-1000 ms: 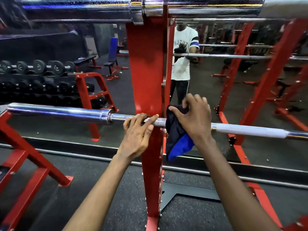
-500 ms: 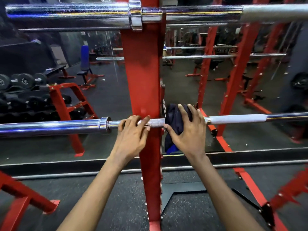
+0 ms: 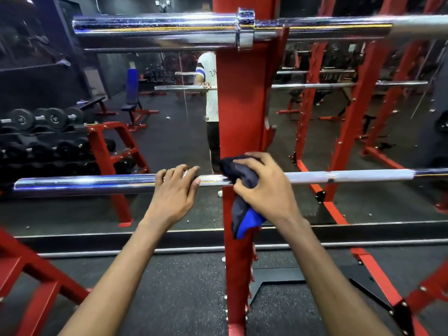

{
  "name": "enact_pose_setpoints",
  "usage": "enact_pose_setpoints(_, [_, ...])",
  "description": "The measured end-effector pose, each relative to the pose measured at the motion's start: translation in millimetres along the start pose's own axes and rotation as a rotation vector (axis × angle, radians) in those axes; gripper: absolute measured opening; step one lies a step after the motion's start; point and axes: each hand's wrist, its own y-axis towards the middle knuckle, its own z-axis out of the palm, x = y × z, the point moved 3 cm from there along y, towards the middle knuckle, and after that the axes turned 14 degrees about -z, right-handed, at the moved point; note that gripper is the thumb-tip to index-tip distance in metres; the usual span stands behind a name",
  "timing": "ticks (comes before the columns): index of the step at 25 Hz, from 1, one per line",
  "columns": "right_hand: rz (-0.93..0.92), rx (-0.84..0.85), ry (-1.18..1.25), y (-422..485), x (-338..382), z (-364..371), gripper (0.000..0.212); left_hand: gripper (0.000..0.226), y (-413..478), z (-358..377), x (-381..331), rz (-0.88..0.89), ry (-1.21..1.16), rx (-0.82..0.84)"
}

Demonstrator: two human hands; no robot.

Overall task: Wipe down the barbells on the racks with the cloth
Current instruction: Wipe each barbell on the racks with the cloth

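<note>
The left hand [image 3: 174, 192] has slid left along the lower bar [image 3: 84, 184], off the red post [image 3: 240, 105], and now covers the collar that showed beside it half a second ago. The right hand [image 3: 266, 190] has pushed the cloth [image 3: 238, 172] left, so that it now sits in front of the post. The left hand's fingers curl over the top of the bar and grip it. The right hand's fingers and thumb are closed round the bunched dark cloth, pressing it onto the bar, and a blue end hangs below the hand. The 2 hands are near each other, with bare chrome between them. A 2nd bar [image 3: 157, 27] lies across the post higher up. Behind is a mirror [image 3: 169, 141], and dumbbells [image 3: 55, 117] are racked at the left.
</note>
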Motion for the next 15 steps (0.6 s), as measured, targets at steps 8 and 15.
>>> enact_pose_setpoints(8, [0.077, -0.025, -0.248, -7.4, 26.4, 90.0, 0.06, 0.054, -3.8, -15.2, 55.9, 0.028, -0.045, 0.007])
enact_pose_setpoints(15, [0.146, -0.11, -0.186, 9.5, 28.6, 93.7, 0.051, 0.049, 4.1, -20.3, 104.5, -0.009, 0.033, 0.006])
